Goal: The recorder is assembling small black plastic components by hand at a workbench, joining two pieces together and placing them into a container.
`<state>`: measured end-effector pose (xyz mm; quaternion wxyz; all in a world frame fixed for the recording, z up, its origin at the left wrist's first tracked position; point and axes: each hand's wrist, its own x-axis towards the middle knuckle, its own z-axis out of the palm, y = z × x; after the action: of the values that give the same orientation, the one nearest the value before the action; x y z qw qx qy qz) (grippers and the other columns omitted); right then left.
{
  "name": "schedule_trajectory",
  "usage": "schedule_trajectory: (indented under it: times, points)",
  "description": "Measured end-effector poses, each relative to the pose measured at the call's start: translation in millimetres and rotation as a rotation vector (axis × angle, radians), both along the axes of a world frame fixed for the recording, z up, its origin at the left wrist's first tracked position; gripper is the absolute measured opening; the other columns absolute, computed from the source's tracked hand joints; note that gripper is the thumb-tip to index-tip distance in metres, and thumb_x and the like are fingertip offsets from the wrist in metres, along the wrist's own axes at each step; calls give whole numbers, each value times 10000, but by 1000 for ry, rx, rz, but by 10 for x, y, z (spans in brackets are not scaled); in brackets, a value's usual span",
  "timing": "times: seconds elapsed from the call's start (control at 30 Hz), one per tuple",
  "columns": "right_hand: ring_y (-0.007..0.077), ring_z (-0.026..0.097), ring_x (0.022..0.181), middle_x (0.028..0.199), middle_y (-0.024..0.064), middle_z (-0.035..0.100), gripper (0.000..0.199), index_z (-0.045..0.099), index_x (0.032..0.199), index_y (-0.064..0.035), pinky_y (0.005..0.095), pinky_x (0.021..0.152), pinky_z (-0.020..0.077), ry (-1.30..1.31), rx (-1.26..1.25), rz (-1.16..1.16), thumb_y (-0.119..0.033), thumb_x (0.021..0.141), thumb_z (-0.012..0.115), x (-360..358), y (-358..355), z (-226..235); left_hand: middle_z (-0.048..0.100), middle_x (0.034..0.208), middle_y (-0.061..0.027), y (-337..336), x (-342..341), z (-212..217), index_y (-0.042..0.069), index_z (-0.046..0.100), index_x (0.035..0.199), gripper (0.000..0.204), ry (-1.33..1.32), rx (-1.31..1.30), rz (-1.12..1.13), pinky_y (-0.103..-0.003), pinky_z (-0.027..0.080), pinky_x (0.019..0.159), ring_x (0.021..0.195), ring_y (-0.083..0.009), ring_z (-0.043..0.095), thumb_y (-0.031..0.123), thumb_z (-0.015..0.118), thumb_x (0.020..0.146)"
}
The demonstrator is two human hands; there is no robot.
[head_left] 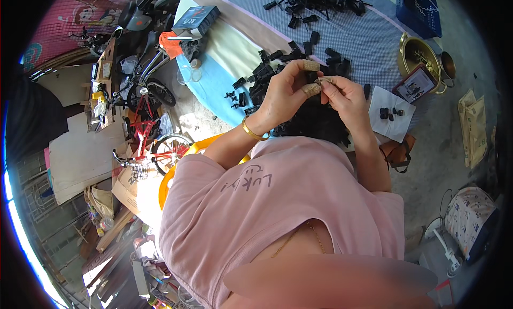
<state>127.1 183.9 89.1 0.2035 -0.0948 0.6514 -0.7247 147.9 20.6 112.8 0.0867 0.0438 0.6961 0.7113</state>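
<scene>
Presently, a small dark piece (313, 75) is held by the left hand (284, 89), its beige-wrapped fingertips narrowed, and by the tightly pinched right hand (346, 99), over a heap of black plastic parts (310, 121). Right of that heap, a white paper sheet (378, 103) is spread.

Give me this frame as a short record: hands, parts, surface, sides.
left hand: pinching, tan coverings on fingertips
right hand: fingertips meeting the left's; held item unclear
parts: black pieces heaped around hands, more farther off
surface: multicoloured cloth
right side: white paper bearing dark pieces, gold-coloured pot
left side: red bicycle
</scene>
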Motion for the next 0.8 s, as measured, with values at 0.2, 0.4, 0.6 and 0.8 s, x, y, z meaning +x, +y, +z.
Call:
schedule_trajectory:
  times: [0.2,0.4,0.6,0.8]
  points:
    - [1,355,455,597,-18,522,153,609,926,-21,149,404,251,171,61,-8,-137,877,522,-11,-35,-54,581,903,-45,40,-19,-69,-28,507,969,187,28,29,91,-212,469,733,822,-75,553,-39,582,798]
    - [16,419,492,590,-26,520,155,622,916,-16,177,431,301,-231,-63,29,-137,861,543,-119,-113,-178,586,975,-72,-70,-98,-216,-22,561,933,149,167,-278,68,-238,478,766,855,-137,578,-10,607,792]
    - [22,445,538,646,-21,530,177,591,981,-5,155,474,326,76,153,-214,-128,864,540,-236,-4,-468,597,961,-60,-476,-726,-535,-3,620,951,206,328,-571,-421,-254,461,740,803,-149,582,145,628,808]
    - [33,485,553,662,-12,561,190,602,1003,3,163,504,375,147,242,-228,-89,841,563,-160,32,-472,626,912,-149,-532,-1749,-1368,4,621,926,325,-63,-798,18,-334,465,733,837,-252,596,271,665,746]
